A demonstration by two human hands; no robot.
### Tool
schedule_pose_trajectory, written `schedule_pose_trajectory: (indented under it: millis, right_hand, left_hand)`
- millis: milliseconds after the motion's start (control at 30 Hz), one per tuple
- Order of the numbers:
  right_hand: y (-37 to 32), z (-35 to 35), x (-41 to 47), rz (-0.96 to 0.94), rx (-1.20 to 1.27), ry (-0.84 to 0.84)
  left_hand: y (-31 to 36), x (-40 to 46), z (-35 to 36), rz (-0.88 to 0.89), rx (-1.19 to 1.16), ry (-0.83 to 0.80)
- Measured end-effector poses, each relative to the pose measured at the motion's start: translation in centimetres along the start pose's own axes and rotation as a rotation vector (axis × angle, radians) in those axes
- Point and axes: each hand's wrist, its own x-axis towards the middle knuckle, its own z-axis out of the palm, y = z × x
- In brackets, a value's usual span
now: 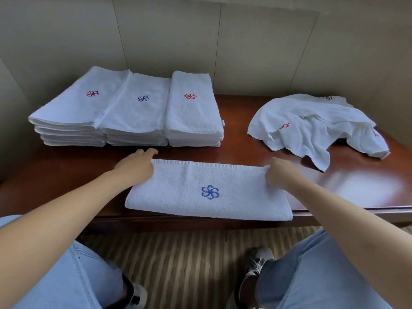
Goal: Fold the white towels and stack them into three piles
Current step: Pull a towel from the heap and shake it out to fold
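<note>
A folded white towel (200, 186) with a blue pinwheel mark lies at the near edge of the dark wooden table (356, 186). My left hand (136, 168) grips its far left corner. My right hand (281, 172) pinches its far right corner. Three piles of folded white towels stand side by side at the back left: the left pile (73, 112) with a red mark on top, the middle pile (138, 112) with a blue mark, the right pile (192, 110) with a red mark. A heap of unfolded towels (316, 126) lies at the back right.
Beige wall panels (245, 52) close off the table at the back and at both sides. My knees in light jeans and my shoes show below the table's front edge, over a striped floor (189, 264).
</note>
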Motion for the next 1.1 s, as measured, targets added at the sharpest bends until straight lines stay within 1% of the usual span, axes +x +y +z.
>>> schedule_pose_trajectory:
  millis: [33,167,333,433,500,533,600,667,700,767,833,900,967,1000,1100]
  right_hand:
    - [-0.1,0.2,0.1,-0.003,-0.025,-0.002]
    - [-0.5,1.2,0.4,-0.038,-0.066,0.026]
    - [-2.1,1.9,1.7,-0.101,-0.059,0.117]
    - [-3.9,2.2,2.6,-0.123,-0.072,0.167]
    - [-4.9,1.8,2.9,-0.111,-0.087,0.171]
    - [-5.3,1.5,2.8,-0.105,-0.099,0.176]
    - [-6.0,1.2,2.5,-0.129,-0.142,0.245]
    - [-7.4,1.2,1.7,-0.233,-0.123,0.329]
    - [-8.7,1.6,1.1,-0.314,-0.076,0.323]
    - [-11.5,3.1,-0.6,-0.474,0.040,0.229]
    - [-13.6,5.4,-2.3,-0.569,0.110,0.145]
    - [-14.3,7.4,-3.4,-0.589,0.110,0.182]
    - [-14.1,8.1,-3.5,-0.575,0.102,0.235]
    - [-13.9,8.1,-3.3,-0.569,0.096,0.234]
    - [-13.3,7.8,-2.8,-0.552,0.061,0.159]
  left_hand:
    - [0.2,0.2,-0.1,-0.005,0.017,-0.021]
    - [0.8,0.8,-0.2,-0.027,0.085,-0.019]
    - [0.6,1.2,-1.0,-0.150,0.208,-0.035]
    - [0.0,1.2,-1.3,-0.211,0.225,-0.016]
    - [0.1,0.8,-1.3,-0.219,0.258,0.033]
    - [0.1,0.5,-1.3,-0.196,0.299,0.079]
    - [0.3,0.0,-1.0,-0.077,0.349,0.211]
    - [1.6,-0.2,-0.5,0.072,0.236,0.286]
    - [2.8,-0.3,-0.2,0.121,0.139,0.280]
    - [5.6,-0.4,1.0,0.172,-0.006,0.203]
    - [8.0,-0.7,3.1,0.204,0.031,0.156]
    - [8.8,-1.0,5.0,0.172,0.069,0.139]
    - [8.3,-0.9,5.8,0.143,0.050,0.135]
    - [8.0,-0.7,5.8,0.150,0.045,0.131]
    - [7.4,-0.6,5.6,0.180,0.055,0.087]
